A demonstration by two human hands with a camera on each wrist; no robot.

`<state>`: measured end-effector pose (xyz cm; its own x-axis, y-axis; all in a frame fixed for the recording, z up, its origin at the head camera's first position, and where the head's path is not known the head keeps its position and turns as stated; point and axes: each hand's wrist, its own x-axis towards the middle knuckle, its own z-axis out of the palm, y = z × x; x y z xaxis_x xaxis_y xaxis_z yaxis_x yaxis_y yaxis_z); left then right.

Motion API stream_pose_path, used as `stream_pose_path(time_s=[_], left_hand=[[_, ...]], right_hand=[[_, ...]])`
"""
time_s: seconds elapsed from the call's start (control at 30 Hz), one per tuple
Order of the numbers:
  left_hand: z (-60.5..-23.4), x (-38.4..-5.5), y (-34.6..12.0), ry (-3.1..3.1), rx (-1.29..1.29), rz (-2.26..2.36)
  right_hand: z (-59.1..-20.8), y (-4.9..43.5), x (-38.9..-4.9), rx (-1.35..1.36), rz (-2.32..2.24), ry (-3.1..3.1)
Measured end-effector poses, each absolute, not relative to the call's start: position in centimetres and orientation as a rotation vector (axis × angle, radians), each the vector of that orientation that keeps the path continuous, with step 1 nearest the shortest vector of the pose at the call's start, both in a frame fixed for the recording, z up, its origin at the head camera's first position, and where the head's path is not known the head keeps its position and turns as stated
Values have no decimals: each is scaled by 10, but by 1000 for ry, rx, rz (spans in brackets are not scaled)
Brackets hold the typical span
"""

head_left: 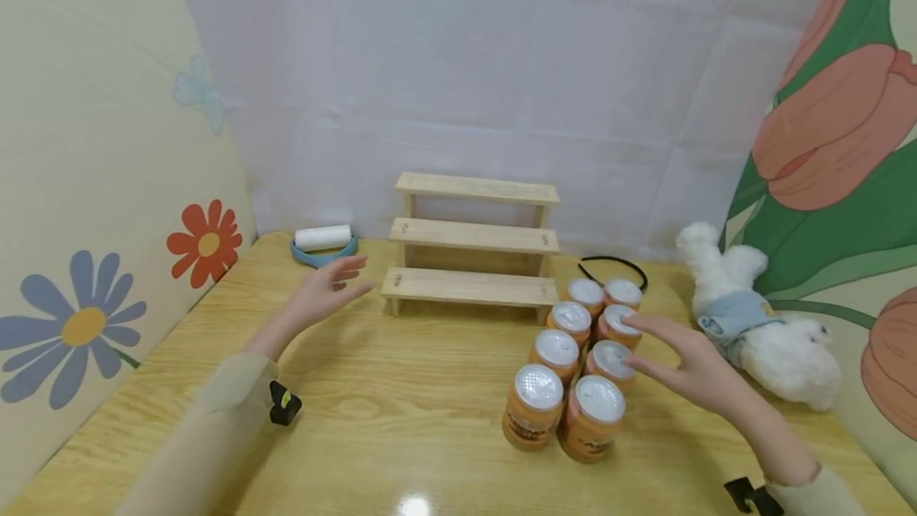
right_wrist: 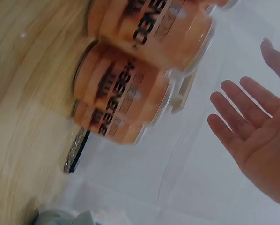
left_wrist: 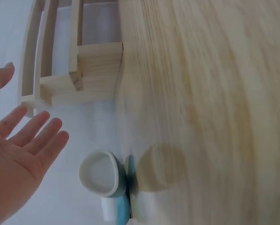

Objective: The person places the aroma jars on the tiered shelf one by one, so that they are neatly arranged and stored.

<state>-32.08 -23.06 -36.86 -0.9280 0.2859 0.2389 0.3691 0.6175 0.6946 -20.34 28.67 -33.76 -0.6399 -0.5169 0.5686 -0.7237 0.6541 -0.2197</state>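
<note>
Several orange cans (head_left: 528,412) with silver lids stand upright in two rows on the table, right of the middle; dark lettering shows on the cans (right_wrist: 121,89) in the right wrist view. Beside the right row is my right hand (head_left: 698,365), thumb and fingers spread, fingertips overlapping the lids in the head view. The right wrist view shows this hand (right_wrist: 257,136) with its palm bare. My left hand (head_left: 322,293) hovers left of a three-step wooden stand (head_left: 469,285), holding nothing. Its fingers are extended near the stand (left_wrist: 100,70) in the left wrist view.
A white roll (head_left: 322,237) and a blue band (head_left: 315,261) lie at the back left. Behind the cans is a black headband (head_left: 623,261). On the right lies a white plush toy (head_left: 781,357) in blue clothing. A white cloth (head_left: 458,62) hangs behind the table.
</note>
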Motion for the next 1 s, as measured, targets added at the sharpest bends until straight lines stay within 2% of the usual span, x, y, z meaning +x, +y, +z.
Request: stream_pose_path(time_s=[0.4, 1.0], left_hand=[[-376, -342, -205, -2745, -616, -1328], [-387, -348, -201, -2826, -603, -1220]], right_hand=[[-337, 254, -182, 1095, 635, -2464], [-346, 251, -171, 1127, 646, -2776]])
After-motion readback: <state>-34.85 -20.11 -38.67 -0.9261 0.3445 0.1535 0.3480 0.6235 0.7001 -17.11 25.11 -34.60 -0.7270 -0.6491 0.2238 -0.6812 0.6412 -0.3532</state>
